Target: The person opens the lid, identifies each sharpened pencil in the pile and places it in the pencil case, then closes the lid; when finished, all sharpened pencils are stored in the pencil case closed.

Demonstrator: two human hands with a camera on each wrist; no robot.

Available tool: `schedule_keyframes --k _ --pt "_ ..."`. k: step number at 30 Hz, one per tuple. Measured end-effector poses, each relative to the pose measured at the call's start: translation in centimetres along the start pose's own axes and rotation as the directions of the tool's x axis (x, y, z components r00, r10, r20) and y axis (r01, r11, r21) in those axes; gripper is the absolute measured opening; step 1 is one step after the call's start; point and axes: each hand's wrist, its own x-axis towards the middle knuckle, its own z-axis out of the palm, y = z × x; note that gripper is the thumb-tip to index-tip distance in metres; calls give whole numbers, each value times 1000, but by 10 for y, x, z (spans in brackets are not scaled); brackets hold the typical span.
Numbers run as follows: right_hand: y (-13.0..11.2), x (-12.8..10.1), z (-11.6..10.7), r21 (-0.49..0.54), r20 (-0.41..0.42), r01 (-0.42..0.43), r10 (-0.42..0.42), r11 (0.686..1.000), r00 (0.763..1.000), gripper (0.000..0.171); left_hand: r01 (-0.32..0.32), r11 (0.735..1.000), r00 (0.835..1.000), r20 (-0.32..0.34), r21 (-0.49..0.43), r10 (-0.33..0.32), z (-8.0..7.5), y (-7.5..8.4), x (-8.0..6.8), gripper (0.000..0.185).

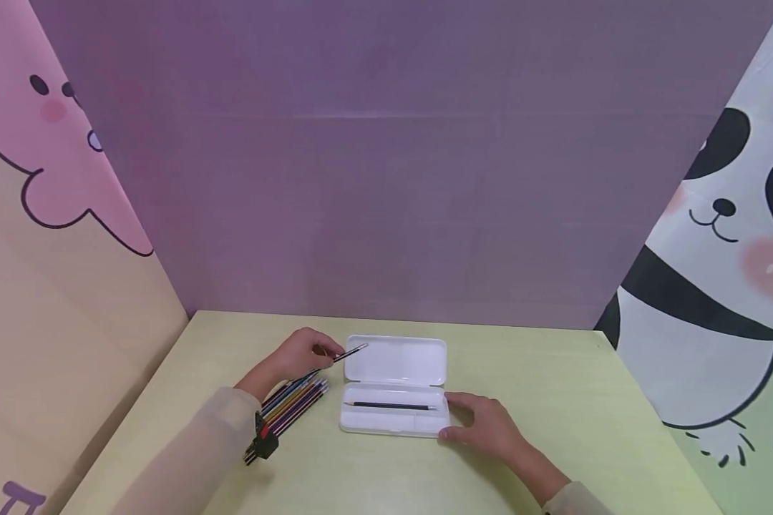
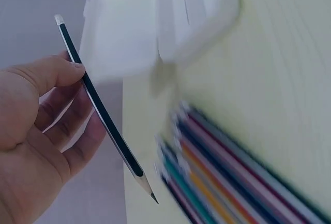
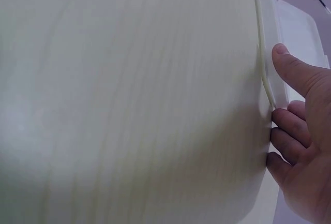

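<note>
In the head view, two hands are counted: one left hand (image 1: 304, 354) at half past seven, one right hand (image 1: 486, 425) at five o'clock. One pencil case (image 1: 396, 361) is seen at six, holding one black pencil (image 1: 393, 405); at seven, one white-ended pencil (image 2: 103, 109) and one pencil bundle (image 1: 299, 403), its number unclear.

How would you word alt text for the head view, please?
A person's left hand holds a pencil near an open white case containing another pencil, while the right hand grips the case's right end. A bundle of pencils lies to the left on the pale table.
</note>
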Motion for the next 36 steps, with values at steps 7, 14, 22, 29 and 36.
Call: schedule_keyframes --k 7,14,22,29,36 --pt "2 1 2 -8 -4 11 -11 1000 1000 70 -74 996 995 68 -45 77 27 36 27 23" --pt "0 0 1 7 -8 18 -18 1000 1000 69 -101 993 986 128 -62 108 53 53 44 22" --pt "-2 -1 0 17 -9 12 -12 1000 1000 67 -119 992 977 176 -33 123 78 54 50 23" --pt "-2 0 1 34 3 -13 13 999 1000 69 -87 996 973 214 -17 88 94 42 50 22" --pt "-1 0 1 37 2 -27 27 999 1000 68 -146 987 964 233 65 127 107 38 53 22"
